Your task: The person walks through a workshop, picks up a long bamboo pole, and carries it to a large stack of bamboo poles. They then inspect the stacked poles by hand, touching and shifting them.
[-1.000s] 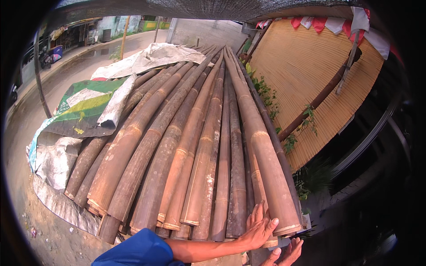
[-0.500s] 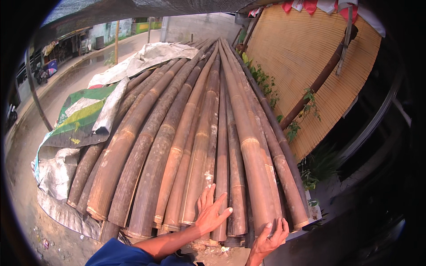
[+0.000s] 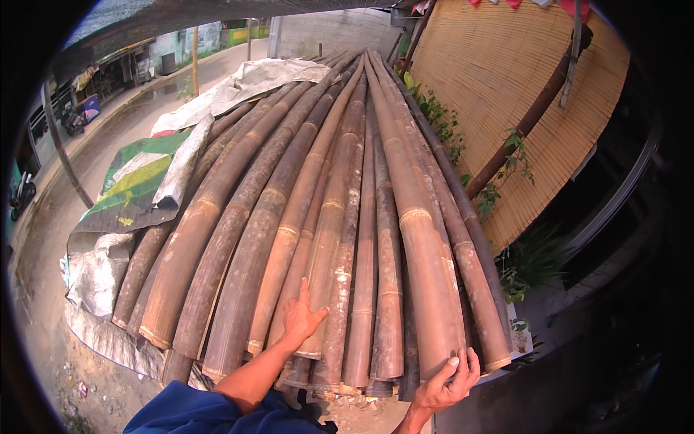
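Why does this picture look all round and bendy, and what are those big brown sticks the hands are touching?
The picture comes from a camera worn on a person's head, looking down. Its lens bends straight edges, so everything looks curved. The big brown sticks are long bamboo poles stacked in a pile outdoors. The person's left hand lies flat and open on a pole in the middle. The right hand cups the cut end of a thick pole on the right. A tarp lies to the left, beside a road, and a woven mat wall stands to the right.
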{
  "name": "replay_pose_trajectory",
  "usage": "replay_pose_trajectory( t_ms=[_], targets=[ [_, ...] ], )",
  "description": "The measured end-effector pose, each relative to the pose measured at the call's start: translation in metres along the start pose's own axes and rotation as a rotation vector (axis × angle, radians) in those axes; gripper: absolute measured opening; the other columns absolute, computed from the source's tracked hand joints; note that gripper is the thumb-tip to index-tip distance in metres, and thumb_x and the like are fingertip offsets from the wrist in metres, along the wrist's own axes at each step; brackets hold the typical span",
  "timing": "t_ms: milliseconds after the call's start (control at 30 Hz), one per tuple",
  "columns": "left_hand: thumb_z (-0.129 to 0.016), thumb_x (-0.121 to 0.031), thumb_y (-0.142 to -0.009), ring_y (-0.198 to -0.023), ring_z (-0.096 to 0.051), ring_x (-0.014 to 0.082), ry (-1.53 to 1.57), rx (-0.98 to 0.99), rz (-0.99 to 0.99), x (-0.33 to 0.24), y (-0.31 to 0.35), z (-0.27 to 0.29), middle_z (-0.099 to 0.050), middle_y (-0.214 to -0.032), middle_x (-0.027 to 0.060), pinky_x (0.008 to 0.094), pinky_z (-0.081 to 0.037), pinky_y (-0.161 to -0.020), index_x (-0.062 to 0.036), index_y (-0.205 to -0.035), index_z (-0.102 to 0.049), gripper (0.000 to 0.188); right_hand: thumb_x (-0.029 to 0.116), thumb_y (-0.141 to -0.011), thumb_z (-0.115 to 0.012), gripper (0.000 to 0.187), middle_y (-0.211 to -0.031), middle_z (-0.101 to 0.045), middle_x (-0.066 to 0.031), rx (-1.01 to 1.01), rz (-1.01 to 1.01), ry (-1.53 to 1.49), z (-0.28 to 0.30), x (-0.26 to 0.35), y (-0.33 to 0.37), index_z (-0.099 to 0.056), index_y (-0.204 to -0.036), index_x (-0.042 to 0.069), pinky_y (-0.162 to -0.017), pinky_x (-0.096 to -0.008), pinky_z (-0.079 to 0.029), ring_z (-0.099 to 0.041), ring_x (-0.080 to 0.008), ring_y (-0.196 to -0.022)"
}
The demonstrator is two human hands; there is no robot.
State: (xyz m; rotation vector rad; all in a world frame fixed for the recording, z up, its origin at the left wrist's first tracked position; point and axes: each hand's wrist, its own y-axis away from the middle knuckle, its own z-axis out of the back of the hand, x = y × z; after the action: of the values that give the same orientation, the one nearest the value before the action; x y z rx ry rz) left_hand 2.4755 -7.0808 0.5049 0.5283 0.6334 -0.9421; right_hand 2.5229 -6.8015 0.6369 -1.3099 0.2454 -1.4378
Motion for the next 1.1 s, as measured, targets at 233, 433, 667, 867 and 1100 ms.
replay_pose_trajectory(
  t_ms=[233,433,667,867,1100],
  targets=[
    [-0.08,-0.044,-0.078,-0.115,-0.054,0.0483,0.026,0.032,-0.016,0.014,-0.001,0.008,-0.055,-0.124,0.0332,0.0512,-0.049,-0.094,-0.004,-0.161,-0.011,0.115,0.008,-0.097,-0.055,0.023,-0.126,-0.061,-0.0186,-0.056,-0.106,-0.117,-0.014,-0.001,-0.012,-0.071,-0.106,-0.007,-0.095,-0.0463,-0.047,-0.056,-0.0344,-0.114],
    [-0.083,-0.042,-0.075,-0.121,-0.05,0.0496,-0.386,0.159,-0.1,-0.016,0.009,0.002,-0.049,-0.129,0.0376,0.0501,-0.047,-0.099,-0.0197,-0.163,-0.003,0.121,0.007,-0.095,-0.058,0.022,-0.128,-0.06,-0.0197,-0.042,-0.051,-0.084,-0.017,-0.002,-0.004,-0.072,-0.104,-0.007,-0.097,-0.0483,-0.046,-0.055,-0.0363,-0.115],
    [-0.081,-0.041,-0.077,-0.121,-0.049,0.049,-0.201,0.085,-0.046,-0.007,-0.001,0.006,-0.048,-0.13,0.0376,0.0516,-0.045,-0.101,-0.0199,-0.163,-0.004,0.118,0.005,-0.093,-0.059,0.021,-0.127,-0.059,-0.02,-0.008,-0.02,-0.07,-0.014,0.002,0.0,-0.072,-0.102,-0.007,-0.097,-0.0488,-0.045,-0.055,-0.0373,-0.116],
    [-0.076,-0.041,-0.08,-0.131,-0.044,0.047,0.259,-0.045,0.016,0.02,0.047,0.0,-0.044,-0.137,0.0383,0.0498,-0.035,-0.111,0.005,-0.157,-0.017,0.107,0.005,-0.091,-0.06,0.022,-0.129,-0.057,-0.021,0.014,-0.057,-0.116,-0.014,0.003,-0.001,-0.071,-0.103,-0.01,-0.098,-0.0481,-0.046,-0.055,-0.0367,-0.117],
    [-0.073,-0.028,-0.088,-0.131,-0.045,0.036,1.022,0.024,0.389,0.06,0.119,-0.009,-0.046,-0.141,0.0246,0.0417,-0.037,-0.11,0.0016,-0.152,-0.033,0.081,0.007,-0.091,-0.061,0.024,-0.127,-0.058,-0.0226,0.052,-0.025,-0.114,-0.013,-0.009,-0.001,-0.07,-0.103,-0.012,-0.097,-0.048,-0.048,-0.057,-0.0375,-0.115]
  ],
)
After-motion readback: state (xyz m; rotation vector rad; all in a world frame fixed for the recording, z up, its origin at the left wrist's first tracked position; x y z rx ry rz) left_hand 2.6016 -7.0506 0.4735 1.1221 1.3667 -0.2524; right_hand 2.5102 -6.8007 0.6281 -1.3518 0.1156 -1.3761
